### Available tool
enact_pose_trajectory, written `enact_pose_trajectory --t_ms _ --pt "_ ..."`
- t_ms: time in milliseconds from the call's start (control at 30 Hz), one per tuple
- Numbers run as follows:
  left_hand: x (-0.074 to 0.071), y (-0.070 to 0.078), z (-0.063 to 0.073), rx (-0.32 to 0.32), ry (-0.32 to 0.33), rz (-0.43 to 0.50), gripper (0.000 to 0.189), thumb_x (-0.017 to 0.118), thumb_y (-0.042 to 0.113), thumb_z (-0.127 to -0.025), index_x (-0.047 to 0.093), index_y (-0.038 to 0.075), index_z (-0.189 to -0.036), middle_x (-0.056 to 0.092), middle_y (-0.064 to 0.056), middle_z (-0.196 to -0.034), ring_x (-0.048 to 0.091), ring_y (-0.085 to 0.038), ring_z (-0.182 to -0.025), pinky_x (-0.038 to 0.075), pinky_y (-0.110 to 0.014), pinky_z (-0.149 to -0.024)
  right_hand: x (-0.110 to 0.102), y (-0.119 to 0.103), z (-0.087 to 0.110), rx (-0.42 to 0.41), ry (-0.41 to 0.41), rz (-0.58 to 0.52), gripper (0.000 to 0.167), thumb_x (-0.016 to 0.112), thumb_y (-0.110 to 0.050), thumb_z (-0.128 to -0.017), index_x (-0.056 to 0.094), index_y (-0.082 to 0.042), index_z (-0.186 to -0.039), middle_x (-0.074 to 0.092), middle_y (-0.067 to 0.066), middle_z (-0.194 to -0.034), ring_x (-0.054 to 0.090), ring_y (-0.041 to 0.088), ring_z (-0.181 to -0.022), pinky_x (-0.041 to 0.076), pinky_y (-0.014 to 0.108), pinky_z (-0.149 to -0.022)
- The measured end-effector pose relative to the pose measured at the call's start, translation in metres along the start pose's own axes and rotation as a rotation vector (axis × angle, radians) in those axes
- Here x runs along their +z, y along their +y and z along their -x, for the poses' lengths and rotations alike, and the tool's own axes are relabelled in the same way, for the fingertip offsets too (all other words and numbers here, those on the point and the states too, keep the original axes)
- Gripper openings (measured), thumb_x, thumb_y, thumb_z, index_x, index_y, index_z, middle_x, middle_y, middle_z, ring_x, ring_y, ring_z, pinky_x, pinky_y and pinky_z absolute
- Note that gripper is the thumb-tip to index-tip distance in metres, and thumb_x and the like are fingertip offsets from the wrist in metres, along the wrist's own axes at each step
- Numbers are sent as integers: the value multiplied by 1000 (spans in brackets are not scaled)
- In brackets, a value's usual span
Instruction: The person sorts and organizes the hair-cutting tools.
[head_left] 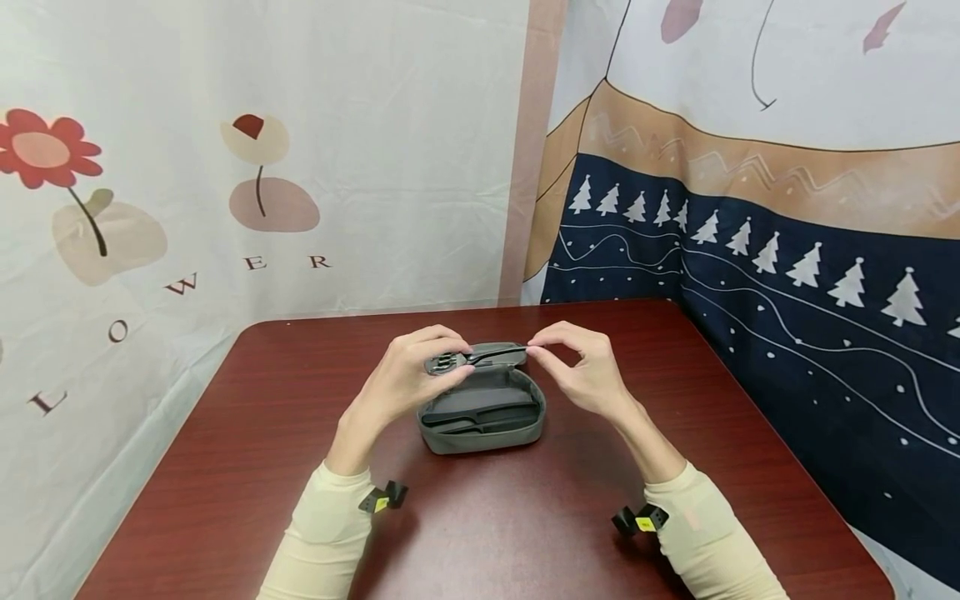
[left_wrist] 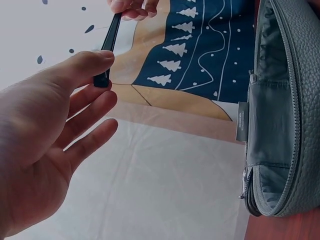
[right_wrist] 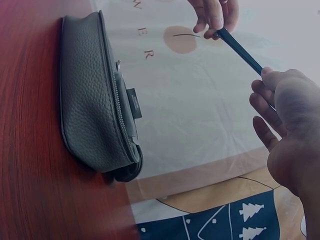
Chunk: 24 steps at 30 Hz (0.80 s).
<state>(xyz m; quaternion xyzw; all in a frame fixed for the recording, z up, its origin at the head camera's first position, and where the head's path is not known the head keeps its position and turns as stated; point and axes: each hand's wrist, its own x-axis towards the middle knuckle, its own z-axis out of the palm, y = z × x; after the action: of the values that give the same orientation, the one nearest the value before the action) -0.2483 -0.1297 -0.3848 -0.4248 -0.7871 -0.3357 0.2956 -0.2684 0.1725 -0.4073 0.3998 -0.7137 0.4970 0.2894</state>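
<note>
A dark fork (head_left: pixel 497 353) spans both hands above a grey zippered case (head_left: pixel 483 446). My left hand (head_left: pixel 412 371) pinches it near the tines between thumb and fingers. At the other end, the handle tip is pinched by my right hand (head_left: pixel 588 371). The left wrist view shows the fork (left_wrist: pixel 111 42) nearly edge-on as a slim dark bar, and the right wrist view has it (right_wrist: pixel 242 50) slanting between the two hands. Unzipped, the case stands with its lid folded back behind it. Long black utensils (head_left: pixel 510 412) lie inside the case.
The case sits toward the back of a dark red wooden table (head_left: pixel 315 400). Behind the table hangs a pale printed cloth (head_left: pixel 405 167); a navy cloth with white trees (head_left: pixel 787 308) runs along the right side.
</note>
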Motion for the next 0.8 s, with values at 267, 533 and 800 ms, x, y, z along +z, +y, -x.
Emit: enact_pose_trajectory --t_ms 267,533,800 --pt "-2 1 0 3 -15 -12 19 94 2 -88 85 6 -105 82 -4 -105 78 -18 -94 63 -34 -80 -1 2 2 8 -28 17 20 88 6 -92 86 -9 -105 84 5 -100 78 14 -97 61 20 -99" --pt "-2 2 0 11 -8 -24 20 94 1 -88 85 7 -104 82 -4 -105 77 -18 -94 64 -39 -78 -3 -1 1 46 -64 33 23 88 1 -94 84 -6 -115 84 6 -109 78 22 -105 59 21 -107" --pt "-4 1 1 -17 -14 -45 20 94 3 -89 85 8 -106 82 -3 -106 78 -18 -95 63 -38 -79 -5 -4 4 140 -113 50 54 86 -11 -97 72 -18 -148 79 -1 -138 72 17 -124 55 30 -116"
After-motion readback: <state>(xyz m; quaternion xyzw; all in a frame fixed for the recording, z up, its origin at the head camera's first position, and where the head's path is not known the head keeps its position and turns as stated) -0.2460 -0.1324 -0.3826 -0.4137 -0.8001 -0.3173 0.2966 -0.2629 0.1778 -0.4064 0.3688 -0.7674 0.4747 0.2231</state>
